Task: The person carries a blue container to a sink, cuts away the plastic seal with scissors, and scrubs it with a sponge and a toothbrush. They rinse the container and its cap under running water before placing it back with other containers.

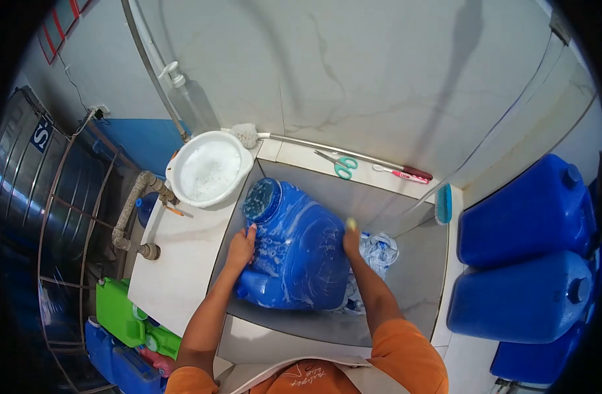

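Note:
A large blue plastic water jug [307, 246], streaked with suds, lies tilted in a grey tiled sink [416, 282]. Its wide round mouth [262, 199] points to the upper left, and foam shows there. My left hand [243, 246] grips the jug's left side below the mouth, thumb up and the other fingers partly hidden. Against the right side of the jug, my right hand [351, 241] is closed on a small pale yellow pad, which looks like a sponge. Crumpled clear-and-blue plastic [379, 251] lies in the sink beside and partly under the jug.
A white basin [172, 174] of suds stands on the left ledge near a pump bottle [192, 105]. Along the back ledge lie a long-handled brush [340, 156], green-handled scissors [343, 167] and a pink-handled brush [409, 176]. A blue brush [443, 203] rests right, near blue jugs [521, 217].

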Demonstrator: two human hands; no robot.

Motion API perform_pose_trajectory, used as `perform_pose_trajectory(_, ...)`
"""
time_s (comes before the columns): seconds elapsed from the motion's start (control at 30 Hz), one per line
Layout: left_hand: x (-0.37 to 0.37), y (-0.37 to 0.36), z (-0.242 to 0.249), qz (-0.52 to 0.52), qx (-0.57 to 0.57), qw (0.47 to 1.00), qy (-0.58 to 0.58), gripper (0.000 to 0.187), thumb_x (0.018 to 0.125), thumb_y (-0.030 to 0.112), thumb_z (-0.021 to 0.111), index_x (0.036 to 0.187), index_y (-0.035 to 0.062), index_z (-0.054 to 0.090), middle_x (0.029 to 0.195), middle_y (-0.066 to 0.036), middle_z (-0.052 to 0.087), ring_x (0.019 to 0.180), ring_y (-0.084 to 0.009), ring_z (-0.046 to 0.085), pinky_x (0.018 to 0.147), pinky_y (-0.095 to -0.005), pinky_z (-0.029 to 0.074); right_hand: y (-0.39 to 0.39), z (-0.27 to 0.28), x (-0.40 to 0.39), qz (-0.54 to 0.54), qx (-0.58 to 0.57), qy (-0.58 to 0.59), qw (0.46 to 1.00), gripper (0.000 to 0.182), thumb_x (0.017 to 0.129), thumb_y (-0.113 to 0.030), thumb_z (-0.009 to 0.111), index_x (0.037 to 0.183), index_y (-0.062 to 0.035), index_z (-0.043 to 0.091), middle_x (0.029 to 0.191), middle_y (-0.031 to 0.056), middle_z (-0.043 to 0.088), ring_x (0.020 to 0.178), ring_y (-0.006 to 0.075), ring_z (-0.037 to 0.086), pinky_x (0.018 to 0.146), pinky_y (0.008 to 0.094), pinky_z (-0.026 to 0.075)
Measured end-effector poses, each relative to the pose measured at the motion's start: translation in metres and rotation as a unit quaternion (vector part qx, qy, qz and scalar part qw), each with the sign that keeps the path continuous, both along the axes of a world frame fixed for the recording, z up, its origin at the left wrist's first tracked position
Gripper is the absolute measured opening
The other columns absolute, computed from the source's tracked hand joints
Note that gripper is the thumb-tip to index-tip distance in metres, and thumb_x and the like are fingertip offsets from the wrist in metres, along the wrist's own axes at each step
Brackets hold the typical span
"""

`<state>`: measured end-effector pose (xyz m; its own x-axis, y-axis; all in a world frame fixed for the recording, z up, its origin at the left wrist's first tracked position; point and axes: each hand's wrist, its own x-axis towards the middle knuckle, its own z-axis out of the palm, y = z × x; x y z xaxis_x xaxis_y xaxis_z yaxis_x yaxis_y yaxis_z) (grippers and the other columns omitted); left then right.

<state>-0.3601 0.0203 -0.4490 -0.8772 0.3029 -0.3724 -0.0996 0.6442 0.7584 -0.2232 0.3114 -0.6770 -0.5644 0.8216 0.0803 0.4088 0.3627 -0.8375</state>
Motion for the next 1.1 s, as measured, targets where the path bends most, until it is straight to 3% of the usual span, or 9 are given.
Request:
perform_pose_trajectory(0.07,0.001,-0.001,0.0,-0.002,0.003,1.0,-0.005,0.049,0.094,0.044,0.042,0.08,-0.0023,0.052,0.05,-0.009,0.05,0.037,-0.0195,0.051,0.035,-0.0333,0.041,-0.035,-0.043,0.048,-0.148,-0.138,-0.044,0.978,0.026,0.09,-0.013,0.043,0.105,0.004,0.055,0.092,0.0247,0.059,0.089,0.0423,0.055,0.083,0.0487,0.042)
perform_pose_trajectory(0.27,0.023,0.004,0.024,-0.046,0.037,0.998,-0.027,0.045,0.095,0.041,0.041,0.076,0.0014,0.053,0.05,-0.008,0.048,0.04,-0.0163,0.052,0.039,-0.0339,0.04,-0.143,0.141,0.041,0.135,0.136,0.05,0.98,0.046,0.093,-0.016,0.042,0.13,0.0106,0.032,0.145,0.0272,0.008,0.13,0.0436,0.022,0.105,0.0491,0.025)
perform_pose_trajectory(0.4,0.046,-0.002,0.027,-0.138,0.035,0.989,0.04,0.043,0.094,0.036,0.042,0.072,0.0018,0.053,0.052,-0.012,0.051,0.046,-0.0243,0.055,0.047,-0.037,0.041,-0.075,0.26,0.026,0.131,0.085,0.092,0.983,0.044,0.095,-0.019,0.037,0.129,0.0073,0.038,0.136,0.0233,0.034,0.128,0.0365,0.032,0.104,0.0412,0.029)
perform_pose_trajectory(0.5,0.058,-0.013,0.033,-0.316,0.028,0.926,0.207,0.033,0.091,0.024,0.044,0.069,0.0008,0.051,0.063,-0.02,0.054,0.061,-0.0408,0.054,0.055,-0.044,0.042,-0.03,0.217,0.079,0.148,-0.138,0.132,0.97,0.041,0.096,-0.024,0.036,0.123,0.0052,0.047,0.125,0.0202,0.049,0.124,0.0311,0.04,0.105,0.036,0.03)
perform_pose_trajectory(0.6,0.057,-0.02,0.035,-0.431,0.059,0.855,0.282,0.032,0.089,0.024,0.044,0.065,0.0036,0.05,0.061,-0.017,0.053,0.058,-0.0378,0.054,0.054,-0.0443,0.042,-0.019,0.135,0.136,0.103,-0.066,0.012,0.992,0.041,0.097,-0.023,0.036,0.124,0.0051,0.046,0.128,0.0204,0.048,0.125,0.0323,0.039,0.105,0.0375,0.03)
perform_pose_trajectory(0.77,0.046,-0.021,0.029,-0.5,0.063,0.79,0.351,0.031,0.087,0.022,0.045,0.06,0.006,0.045,0.058,-0.013,0.049,0.054,-0.0341,0.052,0.051,-0.0427,0.042,-0.104,0.253,0.125,0.049,0.003,0.101,0.994,0.037,0.096,-0.02,0.038,0.122,0.0041,0.048,0.121,0.0184,0.051,0.121,0.0342,0.042,0.104,0.0391,0.031)
perform_pose_trajectory(0.83,0.045,-0.016,0.029,-0.512,0.072,0.777,0.359,0.031,0.086,0.02,0.045,0.059,0.0057,0.043,0.058,-0.012,0.046,0.052,-0.0335,0.051,0.05,-0.0422,0.041,-0.096,0.295,0.108,0.215,0.043,0.136,0.966,0.035,0.093,-0.022,0.039,0.116,-0.0009,0.055,0.117,0.0181,0.055,0.112,0.0333,0.05,0.097,0.0382,0.037)
perform_pose_trajectory(1.0,0.047,-0.004,0.035,-0.532,0.085,0.719,0.438,0.026,0.082,0.022,0.048,0.06,0.0094,0.046,0.056,-0.008,0.048,0.049,-0.0276,0.052,0.047,-0.0397,0.043,0.023,0.119,0.102,0.273,-0.178,-0.112,0.939,0.032,0.091,-0.02,0.042,0.105,0.0005,0.063,0.104,0.0163,0.063,0.1,0.031,0.058,0.089,0.0377,0.043)
perform_pose_trajectory(1.1,0.043,0.025,0.055,-0.553,0.119,0.675,0.473,0.023,0.078,0.021,0.05,0.058,0.0104,0.045,0.055,-0.007,0.045,0.049,-0.027,0.051,0.049,-0.04,0.043,0.015,0.126,0.092,0.302,-0.191,-0.091,0.93,0.035,0.093,-0.024,0.041,0.106,0.0016,0.061,0.107,0.0197,0.062,0.105,0.033,0.056,0.095,0.0379,0.04)
